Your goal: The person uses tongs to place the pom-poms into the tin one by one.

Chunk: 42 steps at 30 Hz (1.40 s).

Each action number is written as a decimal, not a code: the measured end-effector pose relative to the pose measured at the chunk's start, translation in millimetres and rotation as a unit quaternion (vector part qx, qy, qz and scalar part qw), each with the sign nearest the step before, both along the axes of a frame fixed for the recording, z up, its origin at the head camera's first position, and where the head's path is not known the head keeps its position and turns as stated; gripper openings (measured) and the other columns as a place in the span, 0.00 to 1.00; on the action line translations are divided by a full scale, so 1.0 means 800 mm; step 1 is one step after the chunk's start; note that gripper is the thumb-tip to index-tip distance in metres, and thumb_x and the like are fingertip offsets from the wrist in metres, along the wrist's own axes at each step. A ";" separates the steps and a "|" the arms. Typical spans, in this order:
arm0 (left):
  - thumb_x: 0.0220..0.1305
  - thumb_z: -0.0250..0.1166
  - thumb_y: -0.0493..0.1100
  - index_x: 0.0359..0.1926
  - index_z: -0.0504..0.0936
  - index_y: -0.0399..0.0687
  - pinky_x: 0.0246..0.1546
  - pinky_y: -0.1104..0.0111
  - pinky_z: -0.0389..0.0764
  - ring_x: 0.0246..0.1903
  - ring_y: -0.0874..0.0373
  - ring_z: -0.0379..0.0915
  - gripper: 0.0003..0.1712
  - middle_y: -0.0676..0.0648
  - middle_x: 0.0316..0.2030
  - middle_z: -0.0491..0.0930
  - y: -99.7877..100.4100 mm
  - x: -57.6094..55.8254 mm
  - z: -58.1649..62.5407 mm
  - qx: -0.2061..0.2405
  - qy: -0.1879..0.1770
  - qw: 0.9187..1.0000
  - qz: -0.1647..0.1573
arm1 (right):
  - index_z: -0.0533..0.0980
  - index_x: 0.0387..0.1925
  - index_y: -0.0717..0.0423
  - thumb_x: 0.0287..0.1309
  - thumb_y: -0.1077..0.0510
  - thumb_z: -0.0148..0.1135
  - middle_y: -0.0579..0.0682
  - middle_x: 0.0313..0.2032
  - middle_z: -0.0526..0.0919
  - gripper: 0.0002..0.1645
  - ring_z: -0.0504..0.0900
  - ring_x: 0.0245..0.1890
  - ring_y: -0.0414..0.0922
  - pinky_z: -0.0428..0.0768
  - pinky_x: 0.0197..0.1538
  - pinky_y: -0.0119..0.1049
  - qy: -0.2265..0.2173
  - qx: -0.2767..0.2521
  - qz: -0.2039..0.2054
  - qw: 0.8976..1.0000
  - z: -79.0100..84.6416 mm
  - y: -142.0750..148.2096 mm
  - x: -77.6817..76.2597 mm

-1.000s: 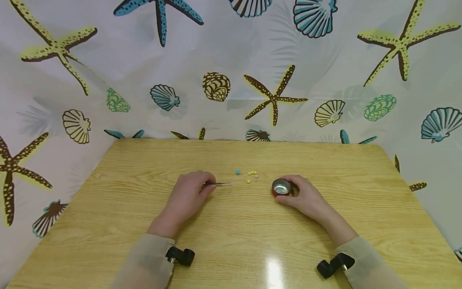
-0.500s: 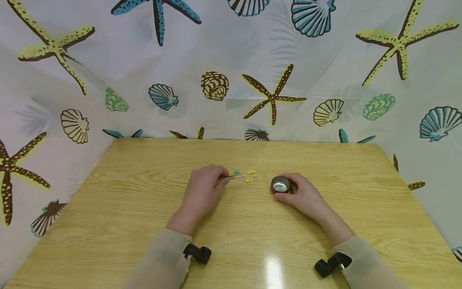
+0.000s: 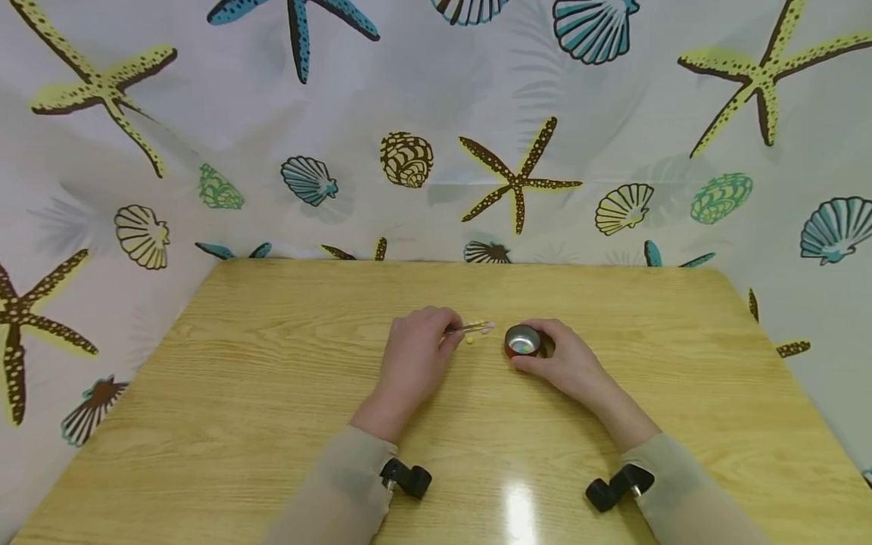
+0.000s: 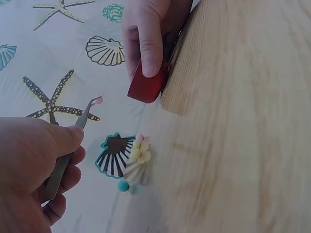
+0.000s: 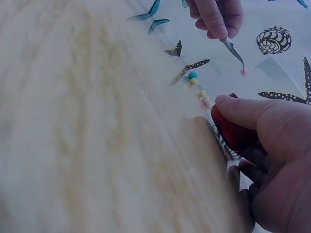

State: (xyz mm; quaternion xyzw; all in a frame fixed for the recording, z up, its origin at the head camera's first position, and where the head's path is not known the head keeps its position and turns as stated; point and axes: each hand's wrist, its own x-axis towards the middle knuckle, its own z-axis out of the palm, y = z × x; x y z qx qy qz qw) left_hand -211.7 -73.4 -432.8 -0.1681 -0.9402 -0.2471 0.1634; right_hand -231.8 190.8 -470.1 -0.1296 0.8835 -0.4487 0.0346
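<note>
1. The left hand (image 3: 417, 354) pinches slim metal tweezers (image 4: 64, 167) with bent tips; a small, round pink ball (image 5: 244, 72) sits at those tips.
2. The right hand (image 3: 568, 362) grips a round cup (image 4: 146, 87), glossy red outside, silvery within; the tweezers' tips are near it, apart.
3. Inside the cup lie blue and yellow bits, probably balls, too small to count.
4. Near the hands, on the wood-grained desk (image 3: 272, 378): smooth yellow balls (image 3: 469, 341), a teal ball (image 4: 123, 185), a second pink ball (image 4: 140, 138).

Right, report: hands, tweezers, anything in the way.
Left hand grips tweezers holding pink ball. Right hand holds red tin. Nothing seen between pink ball and red tin.
</note>
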 end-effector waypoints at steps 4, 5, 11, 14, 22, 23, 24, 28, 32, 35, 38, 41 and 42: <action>0.77 0.74 0.44 0.46 0.89 0.51 0.52 0.48 0.77 0.42 0.51 0.82 0.03 0.52 0.42 0.88 0.013 0.000 -0.001 -0.008 -0.003 1.000 -0.001 | 0.78 0.71 0.60 0.67 0.51 0.81 0.60 0.64 0.83 0.37 0.78 0.68 0.60 0.68 0.76 0.60 0.013 0.005 0.010 1.000 0.001 -0.002 -0.002; 0.77 0.74 0.44 0.46 0.89 0.51 0.52 0.48 0.78 0.42 0.51 0.83 0.04 0.52 0.42 0.88 0.015 -0.001 -0.001 -0.010 -0.002 1.000 -0.002 | 0.79 0.70 0.60 0.67 0.52 0.82 0.60 0.63 0.83 0.36 0.79 0.68 0.59 0.68 0.75 0.60 0.014 0.006 0.011 1.000 0.001 -0.003 -0.002; 0.78 0.73 0.46 0.47 0.89 0.53 0.51 0.49 0.78 0.42 0.52 0.83 0.04 0.52 0.42 0.88 0.027 -0.001 -0.007 -0.028 -0.003 1.000 -0.003 | 0.79 0.71 0.58 0.67 0.50 0.81 0.60 0.64 0.82 0.37 0.78 0.69 0.60 0.68 0.76 0.61 0.007 0.016 0.005 1.000 0.002 -0.003 0.000; 0.78 0.73 0.46 0.48 0.89 0.53 0.51 0.49 0.78 0.42 0.52 0.83 0.04 0.53 0.42 0.88 0.031 -0.001 -0.010 -0.036 -0.003 0.999 -0.004 | 0.78 0.72 0.57 0.68 0.48 0.80 0.60 0.65 0.81 0.37 0.77 0.70 0.60 0.67 0.76 0.62 0.004 0.018 0.004 1.000 0.000 -0.002 0.001; 0.79 0.72 0.46 0.47 0.89 0.54 0.51 0.50 0.78 0.41 0.52 0.82 0.03 0.53 0.41 0.88 0.037 -0.001 -0.015 -0.050 -0.005 0.999 -0.002 | 0.79 0.71 0.57 0.68 0.49 0.81 0.60 0.65 0.82 0.37 0.76 0.70 0.60 0.67 0.76 0.61 0.007 0.020 0.003 1.000 0.000 -0.003 0.000; 0.79 0.72 0.46 0.47 0.89 0.54 0.51 0.50 0.78 0.41 0.52 0.82 0.03 0.53 0.41 0.88 0.038 0.000 -0.015 -0.051 -0.004 0.999 -0.002 | 0.79 0.71 0.57 0.68 0.49 0.81 0.60 0.66 0.82 0.37 0.76 0.71 0.60 0.67 0.76 0.61 0.007 0.019 0.004 1.000 0.000 -0.003 0.000; 0.79 0.72 0.46 0.47 0.89 0.55 0.51 0.50 0.78 0.41 0.52 0.82 0.03 0.53 0.41 0.88 0.038 0.000 -0.016 -0.052 -0.004 0.999 -0.002 | 0.79 0.71 0.57 0.68 0.50 0.81 0.60 0.66 0.82 0.36 0.76 0.71 0.61 0.67 0.76 0.61 0.007 0.019 0.004 1.000 0.000 -0.003 0.000; 0.79 0.72 0.47 0.47 0.89 0.55 0.51 0.51 0.78 0.41 0.52 0.82 0.03 0.53 0.41 0.88 0.038 -0.001 -0.018 -0.054 -0.002 0.999 -0.002 | 0.78 0.72 0.57 0.68 0.49 0.81 0.60 0.66 0.81 0.37 0.76 0.71 0.61 0.67 0.76 0.61 0.005 0.020 0.003 1.000 -0.001 -0.002 0.000; 0.79 0.72 0.48 0.47 0.89 0.55 0.50 0.51 0.78 0.41 0.52 0.82 0.04 0.53 0.41 0.88 0.039 -0.001 -0.021 -0.057 0.001 0.998 -0.005 | 0.78 0.72 0.56 0.68 0.49 0.80 0.60 0.66 0.81 0.37 0.76 0.71 0.61 0.66 0.76 0.62 0.004 0.022 0.002 1.000 -0.004 0.000 0.000; 0.79 0.72 0.48 0.47 0.89 0.54 0.50 0.51 0.78 0.41 0.52 0.83 0.04 0.53 0.41 0.88 0.039 -0.001 -0.022 -0.060 -0.001 0.998 -0.007 | 0.78 0.72 0.57 0.68 0.48 0.80 0.60 0.66 0.81 0.37 0.76 0.70 0.61 0.67 0.76 0.62 0.003 0.023 0.002 1.000 -0.006 0.001 0.000; 0.79 0.72 0.47 0.48 0.89 0.54 0.50 0.50 0.79 0.42 0.51 0.83 0.05 0.53 0.42 0.88 0.038 -0.001 -0.021 -0.060 -0.002 0.998 -0.003 | 0.78 0.72 0.57 0.68 0.48 0.81 0.60 0.66 0.82 0.37 0.77 0.70 0.60 0.67 0.76 0.62 0.006 0.021 0.005 1.000 -0.007 0.001 0.000; 0.78 0.73 0.47 0.49 0.90 0.54 0.51 0.50 0.79 0.43 0.51 0.83 0.05 0.52 0.43 0.88 0.035 -0.003 -0.017 -0.059 -0.004 0.998 0.007 | 0.78 0.71 0.57 0.68 0.48 0.81 0.60 0.66 0.82 0.37 0.77 0.70 0.60 0.67 0.76 0.61 0.010 0.018 0.007 1.000 -0.006 0.001 -0.001; 0.78 0.73 0.47 0.49 0.90 0.54 0.51 0.49 0.79 0.43 0.51 0.83 0.06 0.52 0.43 0.88 0.034 -0.003 -0.016 -0.058 -0.005 0.998 0.012 | 0.79 0.71 0.57 0.67 0.48 0.81 0.60 0.65 0.82 0.37 0.77 0.70 0.60 0.67 0.76 0.61 0.011 0.016 0.009 1.000 -0.006 0.000 -0.002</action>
